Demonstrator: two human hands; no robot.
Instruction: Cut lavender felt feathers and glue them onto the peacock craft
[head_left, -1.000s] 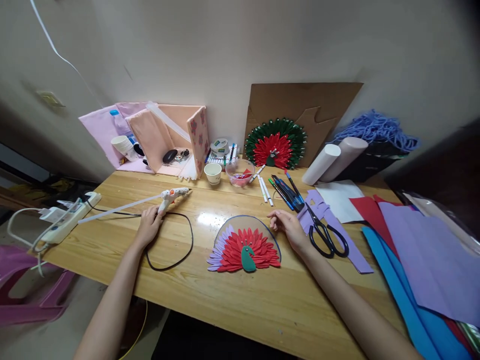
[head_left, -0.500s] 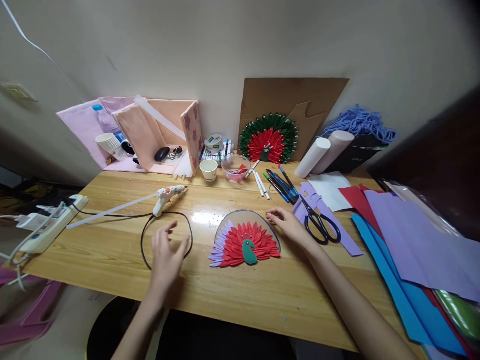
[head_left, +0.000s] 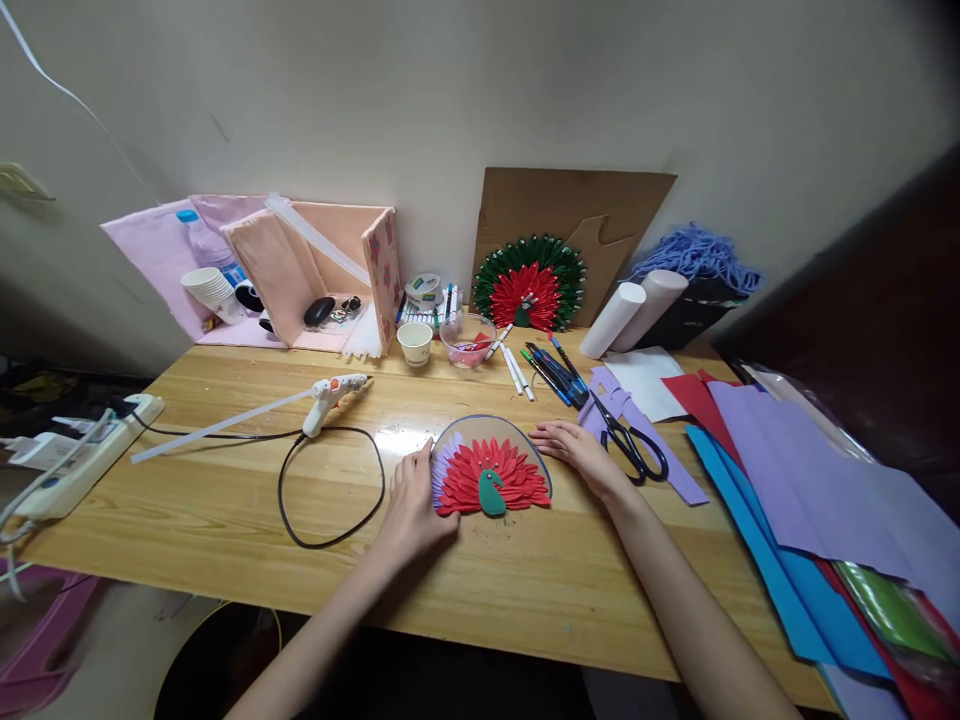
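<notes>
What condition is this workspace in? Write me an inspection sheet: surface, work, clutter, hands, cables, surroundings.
Surface: wooden table, small specks below the peacock.
Work: peacock lies flat, red and purple feathers on, upper board bare; glue gun lies to its left.
Clutter: pens, scissors on purple scraps, cup, bowl, felt sheets.
Hands: left hand at the peacock's left end; right hand by its right edge, contact unclear.
Cables: black cord loops from glue gun toward power strip.
Surroundings: wall behind; cardboard and second peacock at the back; other people, nothing seen.
</notes>
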